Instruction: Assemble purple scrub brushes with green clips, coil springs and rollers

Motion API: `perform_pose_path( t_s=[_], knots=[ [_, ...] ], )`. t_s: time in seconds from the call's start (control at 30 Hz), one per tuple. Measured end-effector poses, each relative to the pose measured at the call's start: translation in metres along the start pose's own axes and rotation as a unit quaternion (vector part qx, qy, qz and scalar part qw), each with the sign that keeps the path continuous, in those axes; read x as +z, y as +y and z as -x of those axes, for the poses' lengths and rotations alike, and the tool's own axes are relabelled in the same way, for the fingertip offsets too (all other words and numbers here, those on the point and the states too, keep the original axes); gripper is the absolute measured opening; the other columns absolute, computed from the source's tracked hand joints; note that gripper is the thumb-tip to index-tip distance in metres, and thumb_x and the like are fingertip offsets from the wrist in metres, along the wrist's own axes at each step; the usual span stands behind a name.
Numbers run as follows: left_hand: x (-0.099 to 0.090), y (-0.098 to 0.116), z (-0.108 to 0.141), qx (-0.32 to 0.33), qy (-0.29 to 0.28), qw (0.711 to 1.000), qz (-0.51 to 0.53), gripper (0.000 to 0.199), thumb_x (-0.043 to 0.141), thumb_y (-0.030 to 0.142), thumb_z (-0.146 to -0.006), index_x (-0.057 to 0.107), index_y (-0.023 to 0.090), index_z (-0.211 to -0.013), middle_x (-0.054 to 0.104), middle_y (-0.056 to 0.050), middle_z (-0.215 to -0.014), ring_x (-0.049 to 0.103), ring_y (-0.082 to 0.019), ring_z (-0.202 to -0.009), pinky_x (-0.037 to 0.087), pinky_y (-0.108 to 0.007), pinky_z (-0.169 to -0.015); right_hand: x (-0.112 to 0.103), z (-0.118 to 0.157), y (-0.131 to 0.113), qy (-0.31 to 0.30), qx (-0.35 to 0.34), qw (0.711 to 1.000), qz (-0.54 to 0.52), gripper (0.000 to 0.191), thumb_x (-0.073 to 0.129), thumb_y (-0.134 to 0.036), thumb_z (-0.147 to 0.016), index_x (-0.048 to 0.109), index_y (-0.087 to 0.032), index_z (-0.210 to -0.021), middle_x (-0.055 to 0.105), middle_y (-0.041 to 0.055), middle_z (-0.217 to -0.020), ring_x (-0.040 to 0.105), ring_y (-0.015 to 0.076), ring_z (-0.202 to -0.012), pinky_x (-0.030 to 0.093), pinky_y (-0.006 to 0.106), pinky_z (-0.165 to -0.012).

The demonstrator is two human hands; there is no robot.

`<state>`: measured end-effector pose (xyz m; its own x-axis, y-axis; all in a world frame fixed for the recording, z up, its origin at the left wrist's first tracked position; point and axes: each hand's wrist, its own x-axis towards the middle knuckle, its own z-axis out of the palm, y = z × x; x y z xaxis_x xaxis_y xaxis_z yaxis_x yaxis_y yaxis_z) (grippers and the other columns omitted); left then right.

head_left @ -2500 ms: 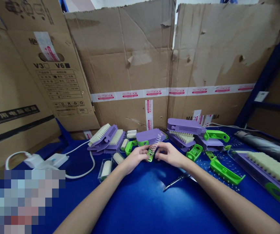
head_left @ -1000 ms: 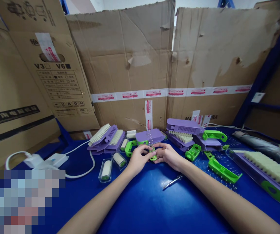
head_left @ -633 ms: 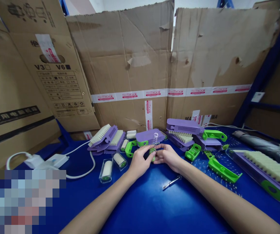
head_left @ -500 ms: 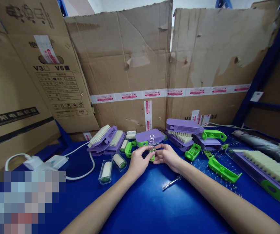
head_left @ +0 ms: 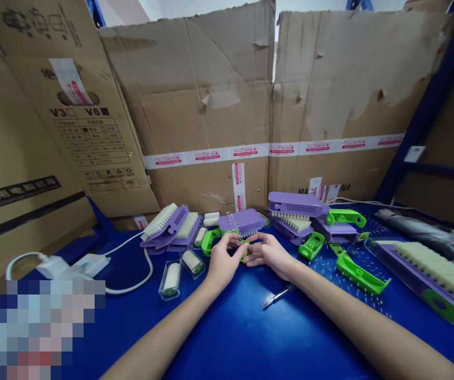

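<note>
Both my hands meet above the blue table (head_left: 227, 327). My left hand (head_left: 225, 259) is closed on a small green part (head_left: 244, 252), with a thin metal spring (head_left: 232, 221) rising from its fingertips, tilted to the left. My right hand (head_left: 268, 252) pinches the same green part from the other side. Behind them lies a purple brush body (head_left: 242, 220), with a green handle piece (head_left: 208, 243) to the left. A small screwdriver-like tool (head_left: 277, 296) lies on the table below my right hand.
Purple brushes (head_left: 171, 224) and clear-cased rollers (head_left: 170, 279) sit on the left, near a white power adapter (head_left: 55, 265). On the right are stacked brushes (head_left: 296, 206), green parts (head_left: 361, 274), scattered small pieces and a large brush (head_left: 428, 274). Cardboard (head_left: 203, 121) stands behind.
The spring has tipped from upright above the green part to leaning left, by my left fingertips. The green part has turned slightly between my fingers. The view has shifted a little.
</note>
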<state>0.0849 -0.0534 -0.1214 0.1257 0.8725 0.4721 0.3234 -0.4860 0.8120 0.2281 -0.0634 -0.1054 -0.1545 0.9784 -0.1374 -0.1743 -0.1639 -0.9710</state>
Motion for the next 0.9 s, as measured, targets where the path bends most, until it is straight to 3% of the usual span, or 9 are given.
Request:
perform_pose_path(
  t_s=[0.3,0.43,0.5,0.6,0.77,0.9],
  knots=[
    [-0.003,-0.001,-0.002,-0.023,-0.016,0.999,0.015,0.018,0.065,0.026,-0.072,0.056,0.018,-0.086,0.068,-0.002,-0.077,0.065,-0.017,-0.075,0.049,-0.030,-0.074,0.000,0.000,0.001,0.014,-0.009,1.000,-0.016,0.030,0.051,-0.002,-0.066,0.046,-0.014,-0.092,0.066,0.0046,-0.065,0.067,0.0165,-0.057,0.056,0.030,-0.060],
    [-0.001,0.000,-0.001,-0.028,-0.004,0.999,0.045,0.023,0.064,0.030,-0.073,0.055,0.017,-0.091,0.069,-0.004,-0.079,0.066,-0.018,-0.076,0.052,-0.032,-0.075,0.000,0.000,0.001,0.017,-0.022,1.000,-0.004,0.018,0.059,-0.019,-0.075,0.049,-0.016,-0.090,0.063,0.0018,-0.066,0.065,0.0159,-0.060,0.056,0.030,-0.055],
    [0.000,-0.001,0.000,-0.041,-0.006,0.994,0.098,0.027,0.066,0.030,-0.072,0.053,0.018,-0.092,0.069,-0.005,-0.083,0.067,-0.018,-0.078,0.053,-0.033,-0.075,0.000,0.000,0.000,-0.010,-0.028,0.999,-0.022,0.023,0.063,-0.030,-0.076,0.051,-0.017,-0.091,0.063,0.0019,-0.073,0.064,0.0151,-0.063,0.056,0.030,-0.056],
    [0.002,0.000,0.001,-0.058,0.002,0.986,0.157,0.031,0.070,0.028,-0.067,0.050,0.018,-0.089,0.068,-0.005,-0.083,0.067,-0.019,-0.080,0.055,-0.032,-0.075,-0.001,0.002,-0.001,-0.068,-0.018,0.996,-0.058,0.030,0.068,-0.033,-0.073,0.055,-0.016,-0.094,0.062,0.0026,-0.079,0.063,0.0144,-0.068,0.056,0.031,-0.061],
    [0.000,0.006,0.000,-0.034,0.055,0.997,0.050,0.039,0.073,0.036,-0.064,0.053,0.017,-0.091,0.063,-0.002,-0.077,0.064,-0.016,-0.071,0.054,-0.029,-0.065,-0.005,0.001,-0.001,-0.059,-0.034,0.994,-0.080,0.034,0.072,-0.029,-0.070,0.057,-0.015,-0.097,0.062,0.0021,-0.074,0.063,0.0139,-0.066,0.055,0.028,-0.060],
    [-0.009,0.009,-0.005,-0.005,0.095,0.995,-0.026,0.034,0.066,0.045,-0.071,0.055,0.017,-0.088,0.061,-0.003,-0.076,0.061,-0.016,-0.071,0.051,-0.026,-0.062,-0.007,-0.001,-0.004,-0.026,-0.071,0.994,-0.074,0.034,0.070,-0.033,-0.071,0.057,-0.016,-0.097,0.063,0.0030,-0.078,0.064,0.0144,-0.067,0.053,0.024,-0.055]
  ],
)
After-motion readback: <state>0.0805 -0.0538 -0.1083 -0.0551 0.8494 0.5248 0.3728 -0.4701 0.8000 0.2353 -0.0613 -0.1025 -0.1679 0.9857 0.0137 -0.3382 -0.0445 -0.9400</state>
